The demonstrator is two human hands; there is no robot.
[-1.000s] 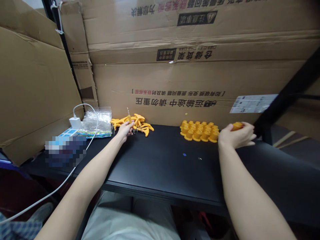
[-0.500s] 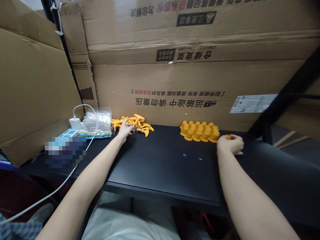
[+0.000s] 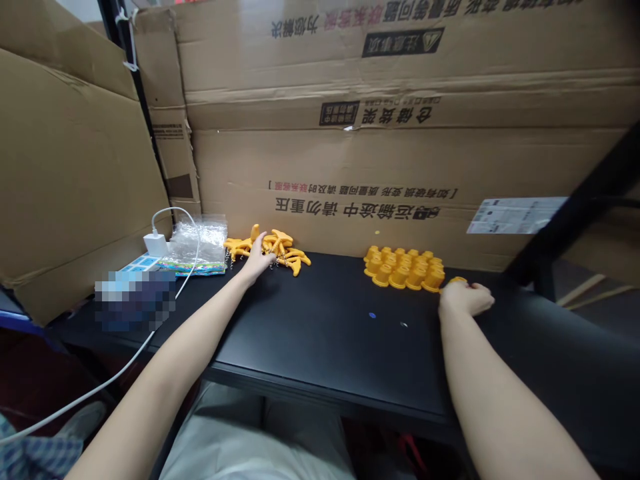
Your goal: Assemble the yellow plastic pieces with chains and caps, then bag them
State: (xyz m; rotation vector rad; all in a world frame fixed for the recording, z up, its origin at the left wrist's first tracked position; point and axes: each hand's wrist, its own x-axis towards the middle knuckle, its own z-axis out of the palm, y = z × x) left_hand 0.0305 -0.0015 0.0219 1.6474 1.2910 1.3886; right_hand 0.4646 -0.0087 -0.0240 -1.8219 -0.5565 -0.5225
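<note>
Three o'clock has over ten cups (image 3: 403,268). Nine o'clock has one charger (image 3: 156,245) and several handles (image 3: 281,245), overlapping beyond count.

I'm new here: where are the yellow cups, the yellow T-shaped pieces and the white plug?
Yellow cups (image 3: 400,276): head view, on the side of a cup in the front row.
Yellow T-shaped pieces (image 3: 282,237): head view, on the crossbar of an upper piece.
White plug (image 3: 155,245): head view, on its boxy body.

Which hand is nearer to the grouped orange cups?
Right. The right hand is just right of the grouped orange cups; the left hand is far to their left, at the orange T-shaped handles.
</note>
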